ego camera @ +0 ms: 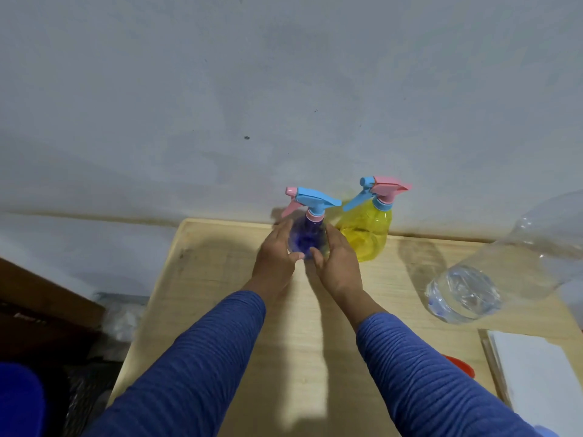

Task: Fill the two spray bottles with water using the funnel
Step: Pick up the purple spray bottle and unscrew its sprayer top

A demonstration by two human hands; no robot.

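Both hands cup the blue bottle [307, 239] between them: left hand [276, 252] and right hand [336, 260] curl round its sides. The yellow bottle [366, 234] stands just right of the right hand, sprayers on both.

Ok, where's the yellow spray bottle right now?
In the head view, the yellow spray bottle stands at the table's far edge by the wall, just right of the blue spray bottle.

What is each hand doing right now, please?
Left hand: curled round the left side of the blue spray bottle, holding it.
Right hand: curled round the same bottle's right side, holding it.
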